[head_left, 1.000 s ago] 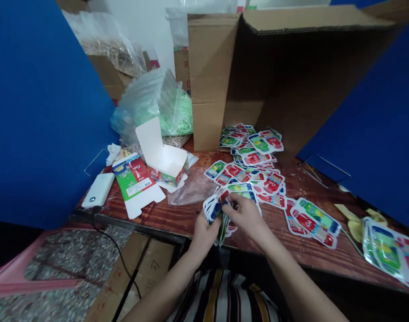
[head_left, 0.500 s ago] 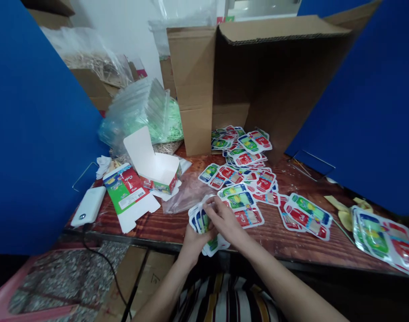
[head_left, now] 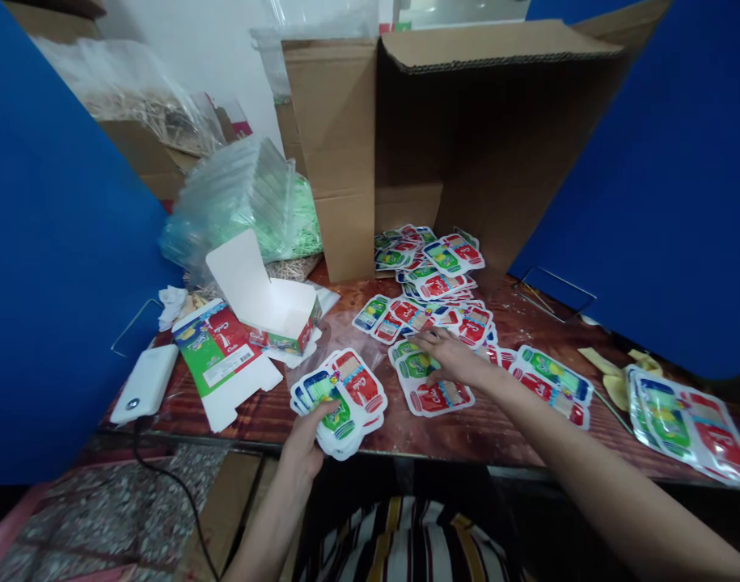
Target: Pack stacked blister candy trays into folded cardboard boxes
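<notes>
Head view: handling of printed packets at a worktop (head_left: 494, 436). Changed within the last half second: from both hands on one bundle to hands parted, with the stack of packets (head_left: 357, 396) now in the left hand (head_left: 306, 444) alone, near the worktop's front edge. Implication, by judgement: right hand (head_left: 451, 356) freed for the loose packets (head_left: 436, 400). Left grip: closed on the stack's lower left edge, thumb across the top face, other fingers hidden. Right grip: fingers and thumb spread over the loose packets, apparently in contact; cannot tell whether any edge pinched. Position of the stack: within the left grip, left of the loose packets, nearer the body than the small open box (head_left: 293, 307). Beyond the right hand: heaped packets (head_left: 439, 284), spreading from the mouth of the carton (head_left: 339, 162).
</notes>
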`<state>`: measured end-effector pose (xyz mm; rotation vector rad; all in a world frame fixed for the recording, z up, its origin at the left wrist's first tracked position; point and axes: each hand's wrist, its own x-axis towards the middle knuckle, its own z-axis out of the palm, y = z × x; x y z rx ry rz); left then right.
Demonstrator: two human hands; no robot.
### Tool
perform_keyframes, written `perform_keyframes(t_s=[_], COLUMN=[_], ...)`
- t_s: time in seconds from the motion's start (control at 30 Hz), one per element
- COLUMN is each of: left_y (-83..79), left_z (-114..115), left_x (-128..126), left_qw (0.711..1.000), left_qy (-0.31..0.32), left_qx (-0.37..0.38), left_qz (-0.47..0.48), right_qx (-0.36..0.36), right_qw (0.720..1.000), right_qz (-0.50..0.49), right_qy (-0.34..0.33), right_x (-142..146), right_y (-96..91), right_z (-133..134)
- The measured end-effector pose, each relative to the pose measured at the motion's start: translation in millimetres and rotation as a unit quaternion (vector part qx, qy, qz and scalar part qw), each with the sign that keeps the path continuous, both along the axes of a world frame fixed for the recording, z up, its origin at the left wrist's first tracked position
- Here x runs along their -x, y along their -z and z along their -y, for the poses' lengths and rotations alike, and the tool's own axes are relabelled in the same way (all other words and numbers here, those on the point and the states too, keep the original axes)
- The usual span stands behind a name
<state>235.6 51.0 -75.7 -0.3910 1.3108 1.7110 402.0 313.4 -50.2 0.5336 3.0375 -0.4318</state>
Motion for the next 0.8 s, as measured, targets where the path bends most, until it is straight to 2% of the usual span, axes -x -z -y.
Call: perform_keyframes(t_s=[0.13, 0.37, 0.5, 0.63, 0.8], left_y=[-1.2, 2.2, 4.4, 4.9, 5.9], left_z=[-4.0, -5.0, -3.6, -3.1, -2.2], left_x=[-5.4, -4.8, -4.2, -3.4, -2.8], left_qw=[1.000, 0.999, 0.999, 0.998, 0.998], left_qy=[0.024, 0.040, 0.046, 0.050, 0.057], left_qx=[0.002, 0.000, -0.006, -0.010, -0.015], left_qz=[-0.011, -0.015, -0.024, -0.020, -0.016], right_qx=[-0.001, 0.000, -0.045, -0.041, -0.028], right_qw=[0.999, 0.998, 0.996, 0.995, 0.996], right_qz=[0.044, 0.065, 0.076, 0.089, 0.064], right_qy=[-0.022, 0.006, -0.012, -0.019, 0.060], right_x=[7.6, 23.9, 18.0, 7.2, -2.6], right_y=[3.2, 5.2, 6.5, 6.1, 8.5], right_z=[-3.6, -9.7, -3.8, 1.6, 12.6])
